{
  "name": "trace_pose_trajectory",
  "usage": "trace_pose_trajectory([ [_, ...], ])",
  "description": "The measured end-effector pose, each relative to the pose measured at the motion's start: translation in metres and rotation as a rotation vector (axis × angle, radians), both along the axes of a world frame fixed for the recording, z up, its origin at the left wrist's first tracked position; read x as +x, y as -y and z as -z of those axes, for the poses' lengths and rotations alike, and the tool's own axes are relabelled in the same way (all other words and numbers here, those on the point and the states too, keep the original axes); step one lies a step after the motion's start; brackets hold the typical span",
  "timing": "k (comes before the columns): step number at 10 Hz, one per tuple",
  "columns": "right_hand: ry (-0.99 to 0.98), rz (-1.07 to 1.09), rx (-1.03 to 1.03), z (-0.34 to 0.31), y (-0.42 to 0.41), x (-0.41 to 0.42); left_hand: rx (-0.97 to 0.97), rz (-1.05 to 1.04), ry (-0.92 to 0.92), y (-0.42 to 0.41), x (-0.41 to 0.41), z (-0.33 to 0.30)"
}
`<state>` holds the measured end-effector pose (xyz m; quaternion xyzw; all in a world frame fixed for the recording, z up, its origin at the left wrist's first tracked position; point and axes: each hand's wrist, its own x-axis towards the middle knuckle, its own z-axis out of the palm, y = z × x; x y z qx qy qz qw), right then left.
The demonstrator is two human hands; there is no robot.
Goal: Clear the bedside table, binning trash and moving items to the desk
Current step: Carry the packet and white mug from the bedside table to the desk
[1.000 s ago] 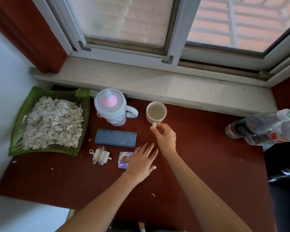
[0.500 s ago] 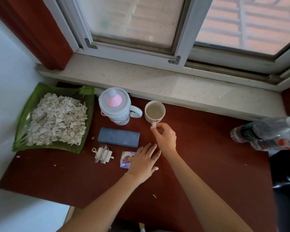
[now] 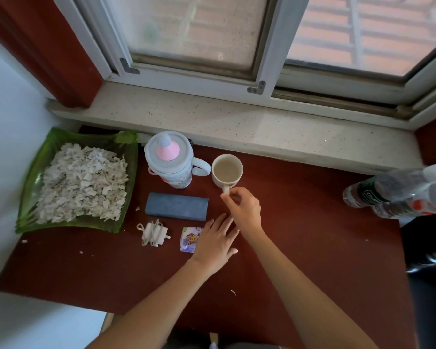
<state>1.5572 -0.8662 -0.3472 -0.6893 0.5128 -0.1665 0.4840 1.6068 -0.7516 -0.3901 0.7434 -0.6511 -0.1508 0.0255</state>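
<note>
my right hand (image 3: 244, 210) is pinched narrow around the handle of the cream mug (image 3: 227, 170), thumb and fingers closed on it because the handle points straight back at me and is the easiest place to take hold. the mug stands upright on the bedside table (image 3: 300, 222), near the sill, just beside the lidded kids' cup (image 3: 170, 162), so i judge i need to lift it straight up to avoid knocking that cup's handle. i can't tell whether there is liquid in it, so i mean to keep it level.

my left hand (image 3: 215, 244) lies flat and spread on the table, holding nothing, its fingers resting on the edge of a small printed wrapper (image 3: 188, 239). i think it sits there ready to gather that wrapper as trash.

the blue case (image 3: 176, 206) and the bundled white charger (image 3: 152, 233) lie to the left, apart from both hands, and the green tray (image 3: 35, 162) of torn paper scraps (image 3: 82, 182) fills the left corner. nothing looks cleared yet.
</note>
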Motion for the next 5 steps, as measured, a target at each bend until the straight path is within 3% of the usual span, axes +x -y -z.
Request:
trace_pose_trajectory([
  [3, 0.025, -0.043, 0.051, -0.014, -0.002, -0.004, 0.009, 0.02, 0.013, -0.002, -0.001, 0.0],
  [5, -0.047, -0.067, -0.072, -0.021, -0.011, -0.027, 0.035, 0.025, 0.036, 0.0, 0.0, -0.003],
])
